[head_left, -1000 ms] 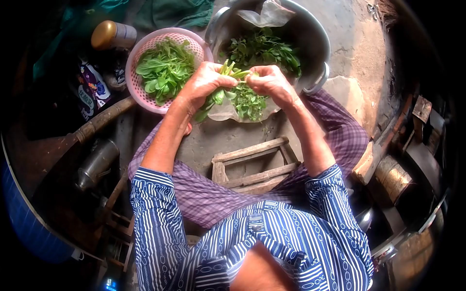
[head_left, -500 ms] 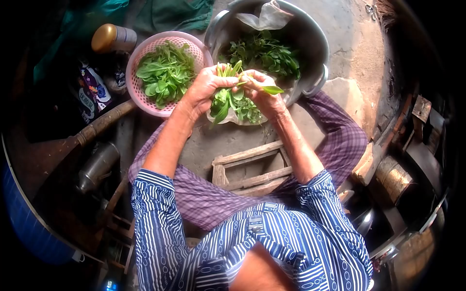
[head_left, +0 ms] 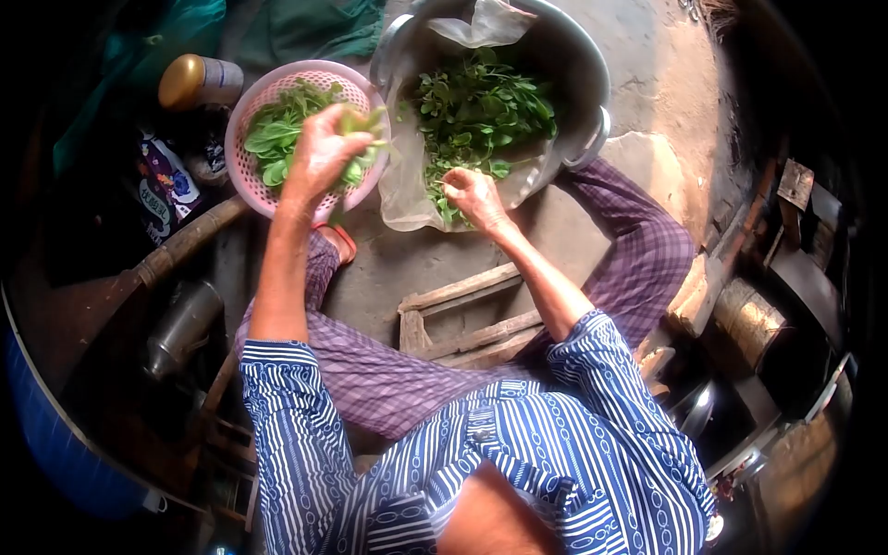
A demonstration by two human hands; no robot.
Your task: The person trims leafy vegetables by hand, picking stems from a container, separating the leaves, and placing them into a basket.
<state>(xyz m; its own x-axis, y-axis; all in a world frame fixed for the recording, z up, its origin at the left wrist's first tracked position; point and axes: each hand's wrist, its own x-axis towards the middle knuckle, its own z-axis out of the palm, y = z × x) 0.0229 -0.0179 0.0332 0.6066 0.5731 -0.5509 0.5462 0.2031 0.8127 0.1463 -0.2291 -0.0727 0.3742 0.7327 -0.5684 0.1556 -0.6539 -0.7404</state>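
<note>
My left hand (head_left: pixel 322 155) is closed around a bunch of leafy greens (head_left: pixel 356 166), held over the pink perforated basket (head_left: pixel 239 157); the stems look blurred. More picked greens (head_left: pixel 268 148) lie in that basket. My right hand (head_left: pixel 474 196) has its fingers pinched together at the near edge of a heap of darker greens (head_left: pixel 490 106). What is between those fingertips, if anything, is too small to make out. The heap rests on a translucent plastic sheet (head_left: pixel 402 199) in a large grey metal pot (head_left: pixel 587 79), and part of the sheet hangs over the near rim.
A wooden frame stool (head_left: pixel 462 291) lies between my legs. Left of the basket are a gold-lidded jar (head_left: pixel 199 81), a printed packet (head_left: pixel 168 185) and a wooden pole (head_left: pixel 199 231). A metal cylinder (head_left: pixel 185 324) sits lower left. Wood pieces (head_left: pixel 795 185) crowd the right side.
My hands were together over the plastic sheet, with greens in the left. The left hand has moved left over the basket with the bunch; the right has lowered to the heap's near edge.
</note>
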